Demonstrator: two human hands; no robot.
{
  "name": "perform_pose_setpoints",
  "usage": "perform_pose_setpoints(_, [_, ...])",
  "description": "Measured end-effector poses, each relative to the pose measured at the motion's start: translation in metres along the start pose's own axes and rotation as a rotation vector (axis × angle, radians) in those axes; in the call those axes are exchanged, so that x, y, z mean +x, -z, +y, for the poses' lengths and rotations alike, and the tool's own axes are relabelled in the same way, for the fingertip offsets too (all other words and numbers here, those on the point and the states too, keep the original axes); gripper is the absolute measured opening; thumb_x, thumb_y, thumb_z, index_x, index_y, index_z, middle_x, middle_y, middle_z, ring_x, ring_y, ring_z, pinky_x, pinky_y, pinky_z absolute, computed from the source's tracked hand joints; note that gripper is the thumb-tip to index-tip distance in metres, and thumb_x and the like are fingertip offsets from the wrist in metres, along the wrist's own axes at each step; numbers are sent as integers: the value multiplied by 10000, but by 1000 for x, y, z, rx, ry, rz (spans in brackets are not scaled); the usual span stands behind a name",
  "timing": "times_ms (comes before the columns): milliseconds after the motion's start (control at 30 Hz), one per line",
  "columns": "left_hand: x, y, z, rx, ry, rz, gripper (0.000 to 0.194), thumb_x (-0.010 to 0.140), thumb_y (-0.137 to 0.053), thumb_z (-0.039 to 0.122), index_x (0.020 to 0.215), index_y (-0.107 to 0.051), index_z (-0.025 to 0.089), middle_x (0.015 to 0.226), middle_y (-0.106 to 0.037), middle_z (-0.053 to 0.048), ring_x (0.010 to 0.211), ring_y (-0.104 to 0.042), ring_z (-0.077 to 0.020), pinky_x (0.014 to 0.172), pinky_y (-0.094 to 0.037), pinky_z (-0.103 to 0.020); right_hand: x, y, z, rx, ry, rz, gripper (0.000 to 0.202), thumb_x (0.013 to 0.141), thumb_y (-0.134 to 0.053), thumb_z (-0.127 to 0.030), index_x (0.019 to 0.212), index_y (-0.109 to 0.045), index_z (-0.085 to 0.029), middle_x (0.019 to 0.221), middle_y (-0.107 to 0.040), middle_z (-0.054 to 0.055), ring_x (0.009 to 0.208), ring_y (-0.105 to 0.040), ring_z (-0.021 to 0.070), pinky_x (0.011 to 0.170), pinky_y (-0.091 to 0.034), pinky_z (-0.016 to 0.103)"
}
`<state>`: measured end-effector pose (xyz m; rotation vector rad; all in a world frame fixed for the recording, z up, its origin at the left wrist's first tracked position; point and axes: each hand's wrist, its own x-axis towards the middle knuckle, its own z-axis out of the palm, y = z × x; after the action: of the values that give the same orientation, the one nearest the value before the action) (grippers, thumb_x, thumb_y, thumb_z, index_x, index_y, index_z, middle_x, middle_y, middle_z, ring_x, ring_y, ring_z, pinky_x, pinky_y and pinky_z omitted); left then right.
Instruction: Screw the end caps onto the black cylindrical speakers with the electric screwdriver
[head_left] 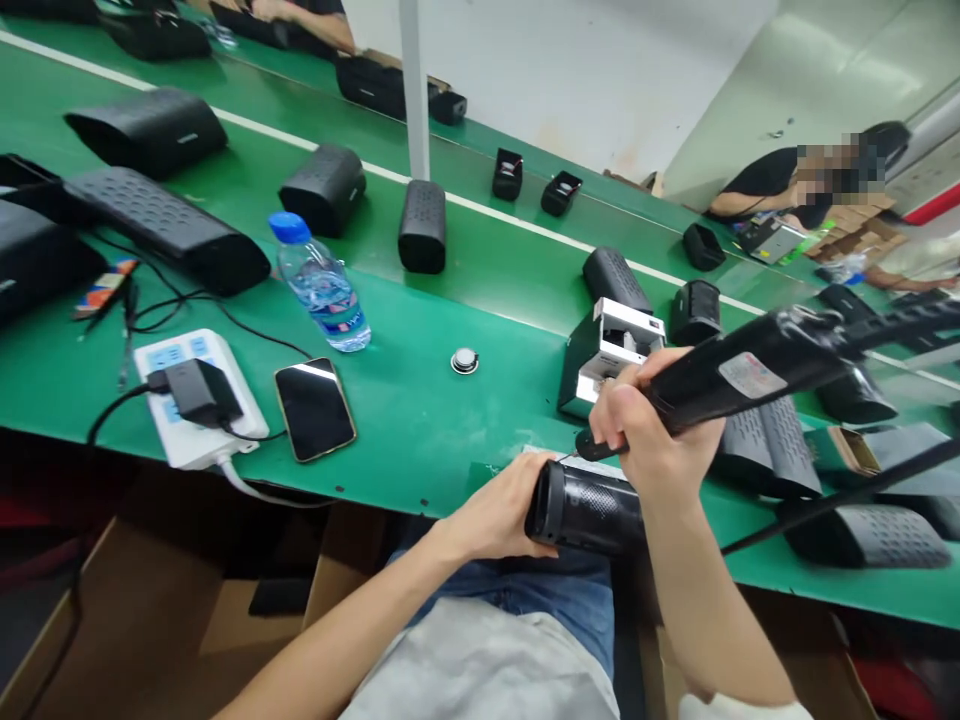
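My left hand [501, 508] is closed on the near end of a black speaker housing [600, 510], which lies on its side at the table's front edge above my lap. In my right hand [664, 435] is a black electric screwdriver [750, 370], tilted so its nose points down and left. Its thin bit reaches the top edge of the housing's end, near my left fingers; whether it sits in a screw I cannot tell. Just behind my right hand stands a black and white box-shaped device [615, 340], partly covered by it. A small round silver part [464, 360] lies on the green table.
Left of centre are a water bottle [322, 285], a phone [315, 410] and a white power strip [199, 395] with cables. Several black speakers, one a grey-topped speaker [172, 225], stand around. Cardboard boxes [142, 600] are below the table edge. Co-workers sit across.
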<state>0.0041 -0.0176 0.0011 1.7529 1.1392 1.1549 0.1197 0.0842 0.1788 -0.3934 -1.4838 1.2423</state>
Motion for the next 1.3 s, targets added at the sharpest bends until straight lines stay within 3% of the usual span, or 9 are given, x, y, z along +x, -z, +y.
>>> perform_pose_setpoints(233, [2, -1, -7, -7, -1, -1, 1158, 613, -1099, 344, 1554, -431, 235, 1469, -590, -187, 1363, -607, -437, 1153, -543, -587, -4, 2, -3, 23, 27, -3, 214, 928, -809, -111, 977, -657, -254, 676, -602, -69, 429, -520, 104, 406, -468, 240])
perform_pose_setpoints(500, [1, 3, 4, 8, 36, -6, 1119, 674, -1057, 239, 1586, -409, 275, 1512, -595, -165, 1398, -623, -418, 1183, -554, -599, -6, 4, 6, -21, -2, -8, 199, 945, -843, -235, 1006, -657, -272, 673, -599, -78, 416, -509, 103, 395, -462, 257])
perform_pose_setpoints(633, [2, 5, 7, 69, 29, -20, 1096, 747, -994, 209, 1643, -366, 283, 1601, -555, -179, 1488, -586, -433, 1241, -529, -629, 7, 16, -15, 26, 12, -95, 258, 942, -852, -250, 1115, -678, -329, 676, -594, -94, 413, -519, 122, 399, -470, 290])
perform_pose_setpoints(767, [1, 4, 8, 108, 37, -23, 1102, 764, -962, 194, 1663, -332, 282, 1636, -531, -190, 1542, -554, -444, 1273, -507, -654, 34, 41, -55, -70, 222, 188, 263, 905, -781, -226, 1085, -625, -338, 589, -427, -118, 368, -391, 122, 370, -386, 290])
perform_pose_setpoints(833, [0, 4, 9, 120, 49, -14, 1088, 771, -948, 204, 1657, -320, 284, 1623, -533, -184, 1537, -562, -436, 1273, -511, -650, 48, 56, -61, -212, 334, 340, 239, 892, -779, -255, 987, -570, -322, 589, -376, -106, 387, -393, 127, 391, -367, 297])
perform_pose_setpoints(900, [-1, 4, 9, 132, 65, -4, 1062, 793, -925, 217, 1651, -303, 287, 1617, -523, -180, 1530, -569, -422, 1271, -519, -634, 61, 70, -52, -334, 363, 395, 277, 907, -800, -323, 938, -526, -317, 592, -376, -94, 416, -424, 139, 429, -391, 319])
perform_pose_setpoints(1000, [-2, 5, 9, 144, 90, -4, 1048, 829, -899, 248, 1662, -265, 293, 1630, -490, -183, 1531, -567, -411, 1270, -523, -620, 74, 81, -25, -349, 354, 356, 265, 932, -805, -352, 938, -542, -315, 593, -416, -94, 434, -441, 138, 476, -437, 340])
perform_pose_setpoints(1133, [-2, 6, 11, 156, 108, -10, 1080, 853, -895, 262, 1696, -222, 315, 1659, -444, -183, 1572, -525, -417, 1293, -497, -630, 84, 81, 3, -302, 376, 319, 216, 948, -799, -355, 975, -593, -295, 611, -468, -103, 422, -502, 129, 464, -436, 313])
perform_pose_setpoints(1300, [-3, 6, 11, 164, 114, -12, 1133, 861, -901, 261, 1728, -176, 338, 1671, -423, -182, 1595, -501, -425, 1306, -477, -641, 89, 84, 16, -339, 360, 384, 285, 978, -810, -446, 1023, -573, -294, 638, -464, -111, 426, -514, 113, 469, -445, 280])
